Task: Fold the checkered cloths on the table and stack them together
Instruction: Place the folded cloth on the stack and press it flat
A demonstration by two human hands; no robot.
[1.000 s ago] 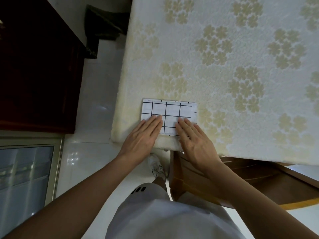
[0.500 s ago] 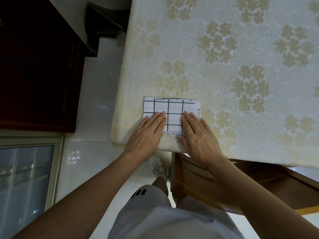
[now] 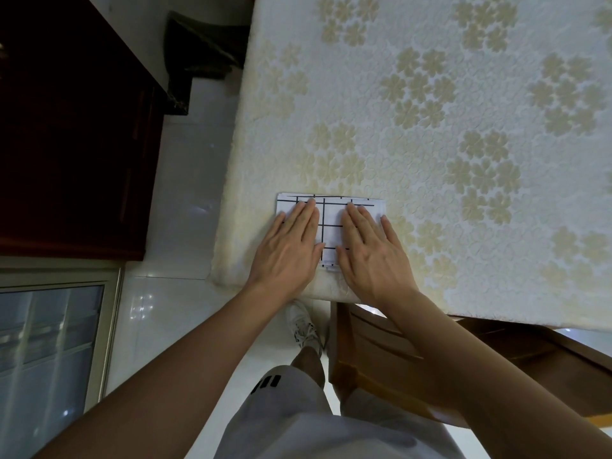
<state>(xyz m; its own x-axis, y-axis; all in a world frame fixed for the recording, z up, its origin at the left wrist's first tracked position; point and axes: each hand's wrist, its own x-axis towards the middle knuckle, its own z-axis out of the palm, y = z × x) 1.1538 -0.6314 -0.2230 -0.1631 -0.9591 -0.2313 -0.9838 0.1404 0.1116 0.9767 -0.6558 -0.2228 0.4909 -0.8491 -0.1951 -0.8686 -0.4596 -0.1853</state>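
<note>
A folded white checkered cloth [image 3: 332, 223] with black grid lines lies flat at the near left corner of the table [image 3: 430, 144]. At its near edge, layers show beneath the top one. My left hand [image 3: 290, 246] rests palm down on the cloth's left half, fingers together and stretched out. My right hand [image 3: 369, 250] lies flat on the right half in the same way. Both hands press on the cloth without gripping it. The strip of cloth between the hands stays visible.
The table wears a white embossed cover with pale yellow flower clusters. A wooden chair [image 3: 414, 359] stands tucked under the near edge at the right. Dark wooden furniture [image 3: 66, 134] stands left across a white tiled floor [image 3: 185, 193]. My leg and white shoe [image 3: 303, 326] show below.
Both hands have slid forward over the cloth, from its near edge to covering most of it. The cloth has stayed in the same place.
</note>
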